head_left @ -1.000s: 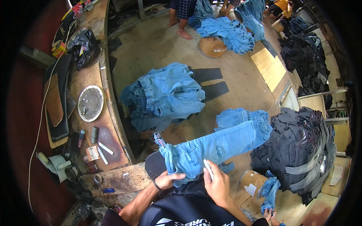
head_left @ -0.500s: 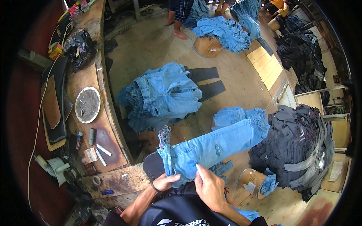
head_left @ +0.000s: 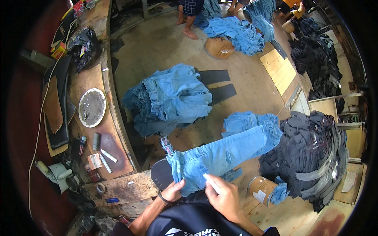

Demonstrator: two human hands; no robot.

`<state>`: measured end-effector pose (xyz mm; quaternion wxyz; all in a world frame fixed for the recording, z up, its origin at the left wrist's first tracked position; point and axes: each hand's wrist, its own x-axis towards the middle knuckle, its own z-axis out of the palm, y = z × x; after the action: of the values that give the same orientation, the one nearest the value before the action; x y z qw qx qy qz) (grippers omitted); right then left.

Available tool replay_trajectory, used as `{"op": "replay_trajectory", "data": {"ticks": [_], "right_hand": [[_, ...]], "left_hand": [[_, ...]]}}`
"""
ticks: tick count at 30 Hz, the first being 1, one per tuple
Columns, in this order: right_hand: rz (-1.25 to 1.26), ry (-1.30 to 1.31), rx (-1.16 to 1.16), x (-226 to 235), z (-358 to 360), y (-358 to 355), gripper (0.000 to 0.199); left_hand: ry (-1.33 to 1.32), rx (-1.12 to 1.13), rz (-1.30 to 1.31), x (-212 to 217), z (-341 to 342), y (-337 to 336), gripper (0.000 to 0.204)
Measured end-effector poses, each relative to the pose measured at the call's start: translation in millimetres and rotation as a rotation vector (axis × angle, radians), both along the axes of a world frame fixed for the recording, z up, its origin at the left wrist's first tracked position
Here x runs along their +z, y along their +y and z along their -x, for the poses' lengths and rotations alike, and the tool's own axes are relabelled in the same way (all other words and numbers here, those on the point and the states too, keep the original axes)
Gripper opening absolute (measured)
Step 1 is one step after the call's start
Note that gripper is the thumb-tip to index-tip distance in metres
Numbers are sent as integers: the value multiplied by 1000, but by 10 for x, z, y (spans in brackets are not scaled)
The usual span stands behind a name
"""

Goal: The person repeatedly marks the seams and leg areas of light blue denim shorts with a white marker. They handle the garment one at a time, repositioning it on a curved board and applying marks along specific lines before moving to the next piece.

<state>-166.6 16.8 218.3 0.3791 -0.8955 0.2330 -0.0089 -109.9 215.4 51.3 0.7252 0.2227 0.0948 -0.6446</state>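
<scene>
A light blue pair of jeans [head_left: 240,149] is stretched over a flat black board, whose rounded end [head_left: 158,175] sticks out at the left. Loose threads hang from the cloth's left edge. My left hand [head_left: 172,191] grips that edge near the board's end, thumb on top. In my right hand [head_left: 227,200] is a slim white stick [head_left: 212,183], its tip at the faded denim; its exact kind is unclear. More bunched denim [head_left: 271,122] sits at the board's far end.
A wooden bench at left holds a round dish [head_left: 80,108] and white sticks [head_left: 109,156]. Stacked jeans [head_left: 173,96] lie ahead on black boards. Dark cloth [head_left: 303,153] is heaped at right, beside a brown drum [head_left: 260,190]. Other people's legs [head_left: 189,23] show at the back.
My right hand has shifted slightly right and down, showing more of the white stick. The left hand keeps its hold on the jeans, and the hanging threads have swung left.
</scene>
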Motion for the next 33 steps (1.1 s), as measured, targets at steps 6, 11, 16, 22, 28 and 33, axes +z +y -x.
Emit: {"op": "replay_trajectory", "data": {"ticks": [6,11,16,22,28,33], "right_hand": [[160,74,51,-96,-103,64,27],[243,93,-38,-90,-139,136,26],[114,68,50,-70,-131,169,28],[-160,34,-14,-67,-145,-66,20],[-127,141,-131,-133,-169,-435,18],[-201,169,-51,-126,-189,-429,18]], "left_hand": [[-71,24,42,-27,20,-41,95],[-111,24,88,-2,-12,-36,97],[-116,6,49,11,-1,-30,99],[-115,29,45,-123,82,10,101],[-130,34,-27,-244,180,40,104],[-138,54,-9,-209,173,43,104]]}}
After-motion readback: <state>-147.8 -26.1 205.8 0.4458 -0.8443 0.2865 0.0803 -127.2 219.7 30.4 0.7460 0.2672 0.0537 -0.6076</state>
